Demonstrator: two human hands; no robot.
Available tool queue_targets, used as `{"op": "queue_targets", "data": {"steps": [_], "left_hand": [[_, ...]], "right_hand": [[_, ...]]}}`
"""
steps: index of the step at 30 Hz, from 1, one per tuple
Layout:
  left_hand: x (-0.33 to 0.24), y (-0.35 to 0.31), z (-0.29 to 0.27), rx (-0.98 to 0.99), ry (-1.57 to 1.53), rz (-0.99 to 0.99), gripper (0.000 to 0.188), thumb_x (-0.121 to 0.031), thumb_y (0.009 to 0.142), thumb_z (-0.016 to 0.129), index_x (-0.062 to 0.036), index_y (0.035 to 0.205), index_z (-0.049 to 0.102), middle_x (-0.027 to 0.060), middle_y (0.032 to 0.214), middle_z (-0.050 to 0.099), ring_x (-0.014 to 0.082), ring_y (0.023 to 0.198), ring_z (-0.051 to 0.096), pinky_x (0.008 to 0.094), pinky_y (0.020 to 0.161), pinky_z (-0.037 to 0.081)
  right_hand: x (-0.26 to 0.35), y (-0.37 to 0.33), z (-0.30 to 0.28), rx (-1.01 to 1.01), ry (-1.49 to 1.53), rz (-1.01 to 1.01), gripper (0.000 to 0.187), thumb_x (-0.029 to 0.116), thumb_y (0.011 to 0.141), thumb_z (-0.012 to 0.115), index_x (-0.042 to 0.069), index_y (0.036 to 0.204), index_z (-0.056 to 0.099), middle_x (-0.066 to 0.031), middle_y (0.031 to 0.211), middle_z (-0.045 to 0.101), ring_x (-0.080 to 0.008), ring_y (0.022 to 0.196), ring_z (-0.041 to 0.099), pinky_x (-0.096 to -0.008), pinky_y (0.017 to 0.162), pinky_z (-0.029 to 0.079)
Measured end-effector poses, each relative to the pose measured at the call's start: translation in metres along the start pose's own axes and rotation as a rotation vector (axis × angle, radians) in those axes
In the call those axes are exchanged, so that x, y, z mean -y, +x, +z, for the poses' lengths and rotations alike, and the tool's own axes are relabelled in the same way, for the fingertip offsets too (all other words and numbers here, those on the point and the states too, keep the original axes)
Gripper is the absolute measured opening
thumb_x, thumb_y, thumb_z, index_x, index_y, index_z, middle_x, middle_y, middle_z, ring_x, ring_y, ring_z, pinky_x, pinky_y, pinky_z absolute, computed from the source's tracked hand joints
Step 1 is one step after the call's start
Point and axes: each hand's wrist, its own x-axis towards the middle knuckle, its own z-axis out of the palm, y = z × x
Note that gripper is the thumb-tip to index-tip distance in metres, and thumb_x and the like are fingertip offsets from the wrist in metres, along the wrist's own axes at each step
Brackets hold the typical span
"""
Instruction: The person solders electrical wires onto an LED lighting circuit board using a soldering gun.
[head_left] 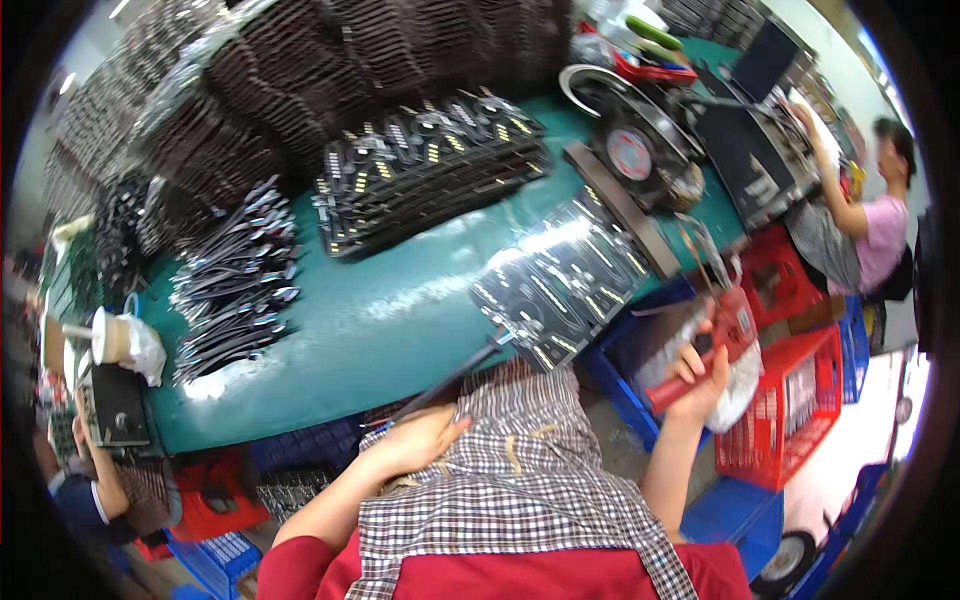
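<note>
Along the near edge of the worktop [370, 310], left hand [422, 440] at black cable [450, 380], fingers mostly hidden, can't tell if gripping; cable tip at circuit panel [562, 288]. Right hand [702, 375] grasps red gun-shaped tool [735, 325] beyond right edge. Bare worktop left of panel.

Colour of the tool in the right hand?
The tool is red, best seen in the head view.
</note>
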Motion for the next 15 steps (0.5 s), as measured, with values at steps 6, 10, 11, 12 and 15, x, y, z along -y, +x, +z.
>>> {"op": "queue_targets", "data": {"steps": [6, 10, 11, 12, 15], "left_hand": [[0.084, -0.068, 0.026, -0.261, -0.209, 0.093, 0.061, -0.045, 0.094, 0.043, 0.0054, 0.129, 0.042, 0.0247, 0.129, 0.048, 0.0358, 0.122, 0.043, 0.0393, 0.101, 0.033], [0.106, -0.097, 0.047, -0.218, -0.277, -0.395, 0.083, -0.064, 0.087, 0.039, 0.007, 0.129, 0.041, 0.0279, 0.128, 0.047, 0.0411, 0.121, 0.042, 0.0419, 0.102, 0.031], [0.111, -0.105, 0.048, -0.078, -0.254, -0.391, 0.078, -0.061, 0.088, 0.039, 0.0053, 0.129, 0.042, 0.0274, 0.126, 0.049, 0.0404, 0.119, 0.045, 0.0412, 0.101, 0.034], [0.089, -0.117, 0.019, 0.077, -0.226, -0.374, 0.074, -0.059, 0.09, 0.039, 0.0036, 0.129, 0.042, 0.0269, 0.124, 0.051, 0.0397, 0.117, 0.048, 0.0404, 0.1, 0.036], [0.057, -0.155, -0.049, -0.321, -0.415, 0.041, 0.035, -0.028, 0.092, 0.054, -0.0013, 0.114, 0.059, 0.0169, 0.106, 0.065, 0.0264, 0.1, 0.062, 0.0336, 0.088, 0.047]], "right_hand": [[0.009, 0.004, -0.011, -0.031, -0.053, -0.003, 0.066, 0.014, 0.092, 0.053, 0.011, 0.145, 0.014, -0.0066, 0.12, 0.049, -0.009, 0.063, 0.039, -0.0202, 0.054, 0.038], [0.016, 0.014, -0.016, -0.006, -0.069, 0.007, 0.067, 0.01, 0.092, 0.053, 0.012, 0.146, 0.014, -0.0072, 0.121, 0.047, -0.0086, 0.063, 0.038, -0.0198, 0.053, 0.038], [0.015, 0.02, -0.018, 0.015, -0.072, 0.028, 0.066, 0.01, 0.092, 0.053, 0.012, 0.145, 0.014, -0.0075, 0.121, 0.047, -0.0087, 0.063, 0.038, -0.0197, 0.053, 0.038], [0.015, 0.023, -0.019, 0.029, -0.085, 0.036, 0.065, 0.009, 0.092, 0.052, 0.012, 0.145, 0.014, -0.0078, 0.121, 0.046, -0.0089, 0.063, 0.038, -0.0196, 0.053, 0.037], [0.012, 0.025, -0.012, 0.004, -0.115, 0.014, 0.064, 0.009, 0.093, 0.051, 0.009, 0.145, 0.014, -0.0091, 0.121, 0.046, -0.0091, 0.063, 0.037, -0.019, 0.053, 0.037]]}}
